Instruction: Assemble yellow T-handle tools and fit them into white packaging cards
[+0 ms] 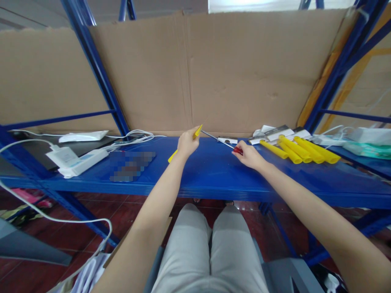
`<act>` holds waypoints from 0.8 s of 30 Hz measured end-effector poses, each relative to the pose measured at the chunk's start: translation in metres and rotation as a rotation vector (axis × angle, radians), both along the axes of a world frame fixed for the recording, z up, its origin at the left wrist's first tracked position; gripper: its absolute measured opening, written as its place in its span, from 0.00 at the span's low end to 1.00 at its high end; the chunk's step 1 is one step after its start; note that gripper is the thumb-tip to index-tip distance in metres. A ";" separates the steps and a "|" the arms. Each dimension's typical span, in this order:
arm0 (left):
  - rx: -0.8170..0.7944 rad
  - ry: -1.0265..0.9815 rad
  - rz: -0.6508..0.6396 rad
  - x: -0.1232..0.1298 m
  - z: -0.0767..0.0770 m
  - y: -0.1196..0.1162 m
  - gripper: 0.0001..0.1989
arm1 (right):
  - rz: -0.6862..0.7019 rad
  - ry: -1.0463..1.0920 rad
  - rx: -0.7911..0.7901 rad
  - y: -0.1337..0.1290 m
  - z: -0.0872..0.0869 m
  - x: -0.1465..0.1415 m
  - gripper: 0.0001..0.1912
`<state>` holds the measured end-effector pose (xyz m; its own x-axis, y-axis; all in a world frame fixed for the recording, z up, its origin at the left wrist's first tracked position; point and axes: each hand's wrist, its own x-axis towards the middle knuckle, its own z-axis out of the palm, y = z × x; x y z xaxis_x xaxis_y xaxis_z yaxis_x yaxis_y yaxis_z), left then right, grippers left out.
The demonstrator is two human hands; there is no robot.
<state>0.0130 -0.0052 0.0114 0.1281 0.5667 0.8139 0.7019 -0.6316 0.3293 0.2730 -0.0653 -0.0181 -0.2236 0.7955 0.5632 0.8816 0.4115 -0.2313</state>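
Note:
My left hand [187, 143] is wrapped round a yellow tube [198, 131], whose upper end sticks out past my fingers while its lower end shows beyond my wrist. In my right hand [249, 155] is a screwdriver [238, 151] with a red handle and a long thin metal shaft. The shaft slants up to the left, its tip close to the tube's upper end; whether they touch I cannot tell. Both hands are just above the blue tabletop [214, 173]. To the right of my right hand lie several more yellow tubes [295, 151] side by side.
Small white and dark packets [277, 133] lie behind the tubes. At the left are a white power strip [84, 162], a plugged-in adapter [62, 156], coiled white cables [139, 135] and a blurred-out flat object [131, 166]. A cardboard panel [226, 73] closes the back between blue posts [97, 69].

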 end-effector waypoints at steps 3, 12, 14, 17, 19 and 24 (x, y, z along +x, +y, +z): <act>-0.006 0.007 0.016 0.001 0.000 -0.002 0.18 | -0.036 -0.025 -0.005 -0.002 0.002 -0.001 0.07; 0.013 0.005 0.049 0.001 0.001 -0.003 0.19 | -0.116 -0.167 -0.044 -0.009 0.008 -0.005 0.12; 0.012 -0.002 0.052 0.002 0.001 -0.003 0.20 | -0.122 -0.170 -0.050 -0.009 0.009 -0.006 0.12; -0.008 -0.010 0.044 0.003 0.001 -0.004 0.20 | -0.126 -0.165 -0.060 -0.009 0.010 -0.006 0.12; -0.034 -0.006 0.035 0.004 0.001 -0.005 0.21 | -0.128 -0.164 -0.074 -0.009 0.011 -0.006 0.12; -0.093 0.068 0.081 0.005 0.000 -0.007 0.22 | -0.169 -0.177 -0.095 -0.007 0.011 -0.004 0.11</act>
<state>0.0183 -0.0122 0.0113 0.1317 0.6497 0.7487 0.7721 -0.5409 0.3335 0.2692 -0.0724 -0.0067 -0.1716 0.8774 0.4480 0.9661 0.2389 -0.0979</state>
